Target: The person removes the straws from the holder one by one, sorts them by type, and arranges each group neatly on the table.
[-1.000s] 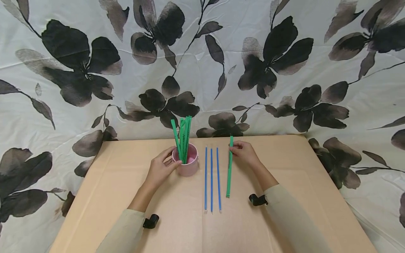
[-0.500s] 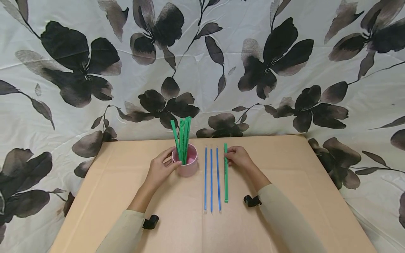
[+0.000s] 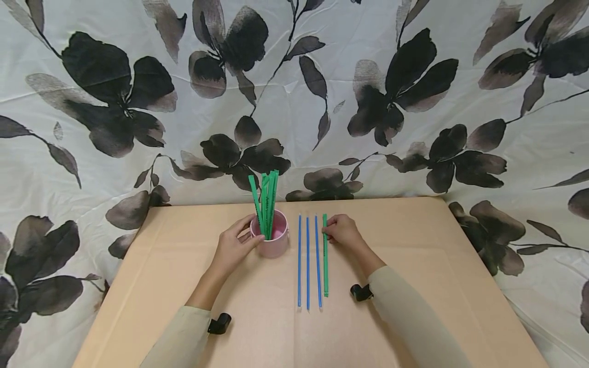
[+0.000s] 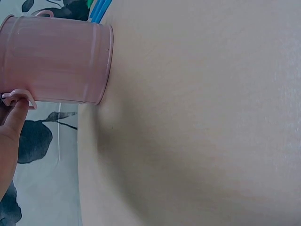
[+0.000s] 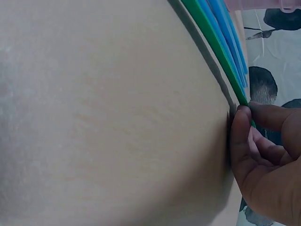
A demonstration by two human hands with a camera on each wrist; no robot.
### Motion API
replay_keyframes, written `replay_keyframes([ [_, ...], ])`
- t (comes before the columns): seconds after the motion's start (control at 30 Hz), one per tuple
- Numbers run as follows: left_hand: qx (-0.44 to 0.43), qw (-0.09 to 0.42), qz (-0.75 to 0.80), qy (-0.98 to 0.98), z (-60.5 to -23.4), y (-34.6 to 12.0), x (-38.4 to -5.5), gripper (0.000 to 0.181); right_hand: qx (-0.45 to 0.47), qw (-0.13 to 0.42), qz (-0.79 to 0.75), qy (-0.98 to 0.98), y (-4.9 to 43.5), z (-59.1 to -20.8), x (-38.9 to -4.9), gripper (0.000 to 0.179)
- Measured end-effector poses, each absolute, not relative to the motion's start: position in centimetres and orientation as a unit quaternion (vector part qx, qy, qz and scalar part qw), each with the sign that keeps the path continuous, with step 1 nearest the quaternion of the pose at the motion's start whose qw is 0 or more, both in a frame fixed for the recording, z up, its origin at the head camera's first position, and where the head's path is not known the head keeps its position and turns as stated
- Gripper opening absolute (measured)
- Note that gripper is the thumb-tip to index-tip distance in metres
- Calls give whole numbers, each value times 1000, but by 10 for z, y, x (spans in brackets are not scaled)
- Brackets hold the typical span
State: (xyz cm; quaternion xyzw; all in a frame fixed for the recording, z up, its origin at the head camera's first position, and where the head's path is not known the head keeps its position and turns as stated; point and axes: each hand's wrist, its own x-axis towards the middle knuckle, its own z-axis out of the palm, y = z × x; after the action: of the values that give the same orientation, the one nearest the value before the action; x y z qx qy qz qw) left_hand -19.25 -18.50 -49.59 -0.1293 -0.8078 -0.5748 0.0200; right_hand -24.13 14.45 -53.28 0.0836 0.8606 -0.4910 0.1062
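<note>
The left hand (image 3: 232,243) holds the pink pail (image 3: 274,250), with the thumb at the rim and the fingers bent round the side. The pail is shiny and round, with small loops on its sides. Green sticks (image 3: 270,204) with dark marks stand in it. Next come three thin blue sticks (image 3: 308,260) with pale ends, lying on the tan table (image 3: 179,255). Just right of them is one more green stick (image 3: 325,266), long, flat and straight. The right hand (image 3: 342,231) pinches it near its far end, thumb and finger closed tight on it.

The pail hides the bottoms of its sticks and some left fingers. In the left wrist view, the pail is cut off at the edge. The dark marks are too small to read. Fingertips cover a bit of the held stick, and I cannot tell if it touches the table.

The sticks in the pail point up, and one leans left. The blue sticks run from near to far. The held stick runs almost the same way, its far end toward the flowery cloth (image 3: 294,117).
</note>
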Motion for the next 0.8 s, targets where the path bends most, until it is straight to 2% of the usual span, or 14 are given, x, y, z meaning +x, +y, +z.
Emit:
replay_keyframes([
  [0.8, -134, 20, -583, -801, -493, -183, -192, 69, 52, 81, -448, 889, 143, -530, -229, 13],
])
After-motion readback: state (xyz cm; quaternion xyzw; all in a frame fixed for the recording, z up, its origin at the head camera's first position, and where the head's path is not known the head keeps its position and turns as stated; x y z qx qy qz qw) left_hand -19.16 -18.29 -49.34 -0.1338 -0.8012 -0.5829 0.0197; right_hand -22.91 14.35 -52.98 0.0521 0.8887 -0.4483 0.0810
